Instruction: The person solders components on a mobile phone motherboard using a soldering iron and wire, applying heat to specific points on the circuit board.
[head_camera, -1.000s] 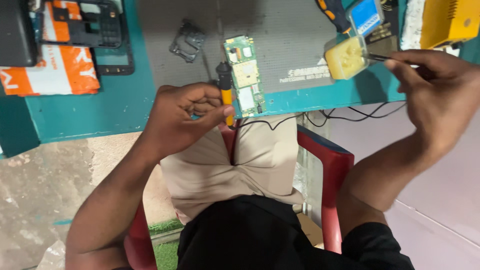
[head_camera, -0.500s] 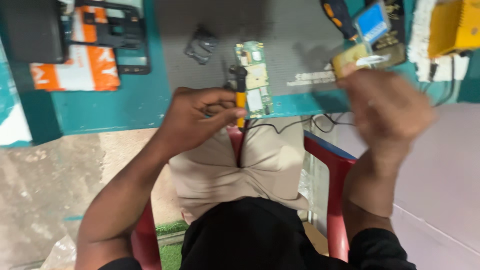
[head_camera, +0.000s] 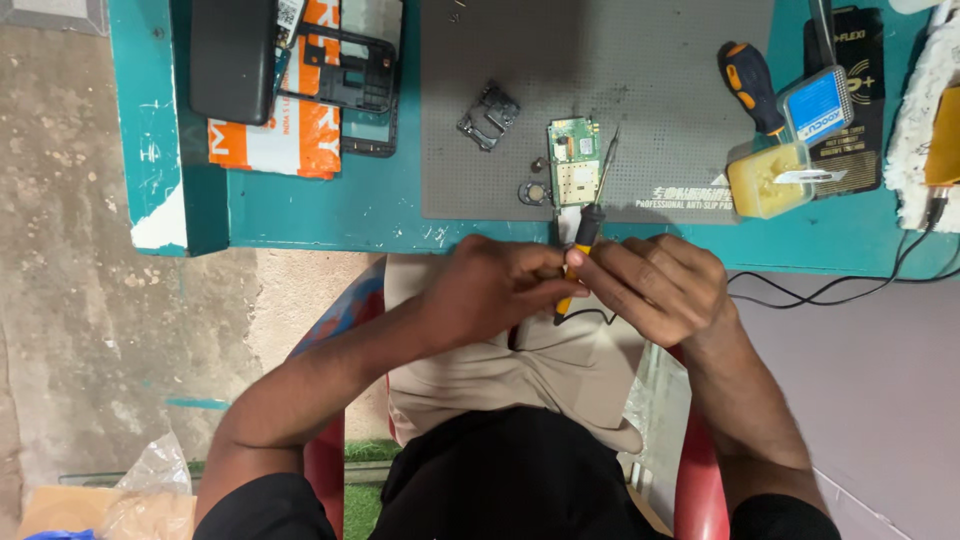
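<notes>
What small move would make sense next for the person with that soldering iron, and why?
Probably tilt the soldering iron down so its tip meets the green circuit board. Both the left hand and the right hand are on its handle at the table's edge, and the tip appears to lie just beside the board's right edge, over the grey mat.

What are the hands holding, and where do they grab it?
Both hands, left hand and right hand, hold a soldering iron by its yellow-and-black handle. Its metal tip points up beside the green circuit board on the grey mat.
</notes>
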